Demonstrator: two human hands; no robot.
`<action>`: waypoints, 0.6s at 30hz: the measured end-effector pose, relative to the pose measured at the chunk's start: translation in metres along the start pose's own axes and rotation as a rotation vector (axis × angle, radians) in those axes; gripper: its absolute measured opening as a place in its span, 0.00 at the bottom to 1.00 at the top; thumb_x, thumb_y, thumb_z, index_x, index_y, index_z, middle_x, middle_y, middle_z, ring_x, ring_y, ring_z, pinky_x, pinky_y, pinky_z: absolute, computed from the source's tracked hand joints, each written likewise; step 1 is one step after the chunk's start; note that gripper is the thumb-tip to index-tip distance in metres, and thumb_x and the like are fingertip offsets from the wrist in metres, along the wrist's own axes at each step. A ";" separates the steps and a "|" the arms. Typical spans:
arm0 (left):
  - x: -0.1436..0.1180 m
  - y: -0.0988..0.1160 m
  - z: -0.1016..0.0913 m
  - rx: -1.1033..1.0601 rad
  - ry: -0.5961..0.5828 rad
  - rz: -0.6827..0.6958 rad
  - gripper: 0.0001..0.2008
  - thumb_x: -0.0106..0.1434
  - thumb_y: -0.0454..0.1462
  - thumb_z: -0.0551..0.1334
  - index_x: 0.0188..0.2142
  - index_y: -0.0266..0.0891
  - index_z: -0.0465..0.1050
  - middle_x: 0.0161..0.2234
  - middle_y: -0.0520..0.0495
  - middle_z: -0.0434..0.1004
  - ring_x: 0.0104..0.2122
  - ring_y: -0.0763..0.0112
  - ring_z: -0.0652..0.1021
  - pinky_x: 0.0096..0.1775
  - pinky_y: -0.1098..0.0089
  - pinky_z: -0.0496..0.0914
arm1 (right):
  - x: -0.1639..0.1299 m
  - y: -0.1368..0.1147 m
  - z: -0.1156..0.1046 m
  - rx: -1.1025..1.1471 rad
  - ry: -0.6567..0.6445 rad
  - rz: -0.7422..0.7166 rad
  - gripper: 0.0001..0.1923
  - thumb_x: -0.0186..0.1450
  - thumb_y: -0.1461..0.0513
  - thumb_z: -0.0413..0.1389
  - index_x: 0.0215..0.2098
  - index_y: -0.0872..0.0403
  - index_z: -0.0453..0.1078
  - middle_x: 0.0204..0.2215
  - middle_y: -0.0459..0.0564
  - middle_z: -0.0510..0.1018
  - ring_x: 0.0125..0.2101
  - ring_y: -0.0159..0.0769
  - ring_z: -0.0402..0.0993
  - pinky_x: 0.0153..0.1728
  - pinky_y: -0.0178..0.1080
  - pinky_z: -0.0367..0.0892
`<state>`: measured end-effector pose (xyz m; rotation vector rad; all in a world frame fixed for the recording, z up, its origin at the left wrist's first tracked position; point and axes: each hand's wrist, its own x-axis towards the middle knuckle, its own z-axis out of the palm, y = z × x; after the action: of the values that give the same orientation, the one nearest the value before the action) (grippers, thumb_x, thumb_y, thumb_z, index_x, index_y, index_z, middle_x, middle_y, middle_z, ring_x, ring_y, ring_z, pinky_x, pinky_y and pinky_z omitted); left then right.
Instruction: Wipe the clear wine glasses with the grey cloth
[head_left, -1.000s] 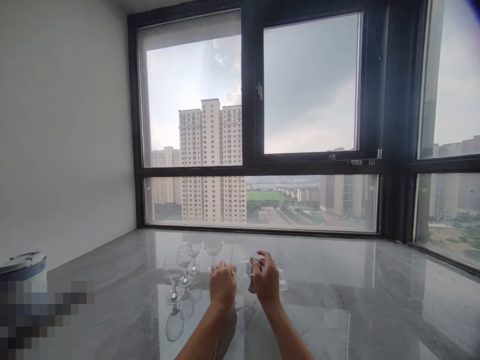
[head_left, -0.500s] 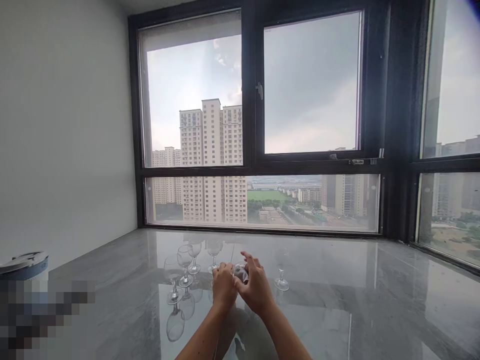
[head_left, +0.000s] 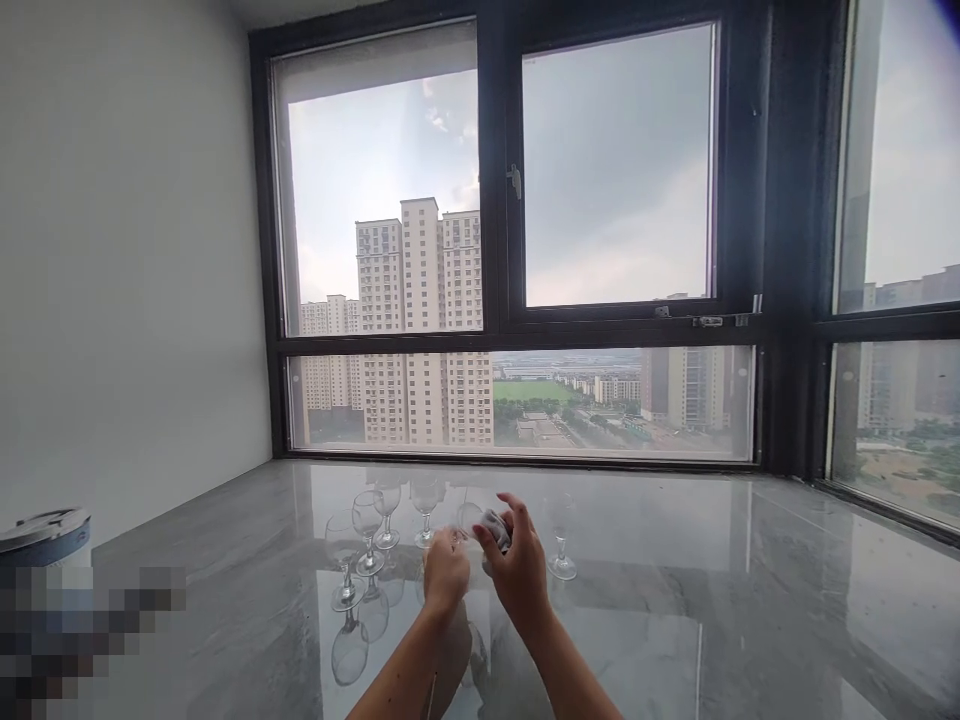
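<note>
My left hand [head_left: 447, 572] is closed around a clear stemmed glass [head_left: 470, 516], whose bowl points up and to the right; the fingers cover its stem. Close by on the right, my right hand [head_left: 517, 555] pinches a crumpled grey cloth [head_left: 496, 528] beside the bowl. Whether the cloth touches the glass I cannot tell. To the left several similar stemmed glasses stand upright, among them a near one [head_left: 343, 560] and one farther back [head_left: 425, 505]. Another stemmed glass [head_left: 561, 545] stands just right of my right hand.
The glossy grey stone surface [head_left: 645, 600] reflects the glasses and window. At the far left is a white and blue tub [head_left: 49, 540], partly covered by a blurred patch. A dark-framed window [head_left: 502, 342] bounds the back, and a pale wall [head_left: 135, 270] the left.
My right hand has drawn slightly away from my left, and the grey cloth now shows outside the bowl. The held glass has tilted and shows more clearly. The view has shifted slightly.
</note>
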<state>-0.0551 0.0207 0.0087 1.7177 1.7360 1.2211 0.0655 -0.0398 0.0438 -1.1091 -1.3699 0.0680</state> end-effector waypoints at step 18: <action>-0.003 0.016 -0.004 -0.555 0.069 0.001 0.17 0.60 0.48 0.54 0.36 0.39 0.72 0.33 0.43 0.77 0.34 0.62 0.77 0.36 0.66 0.71 | -0.007 0.021 0.020 0.117 -0.064 0.204 0.38 0.58 0.51 0.62 0.62 0.54 0.58 0.46 0.57 0.79 0.48 0.47 0.77 0.49 0.48 0.70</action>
<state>-0.0483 0.0143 0.0232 1.3548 1.2603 1.5915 0.0594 -0.0218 0.0214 -1.1525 -1.2880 0.3309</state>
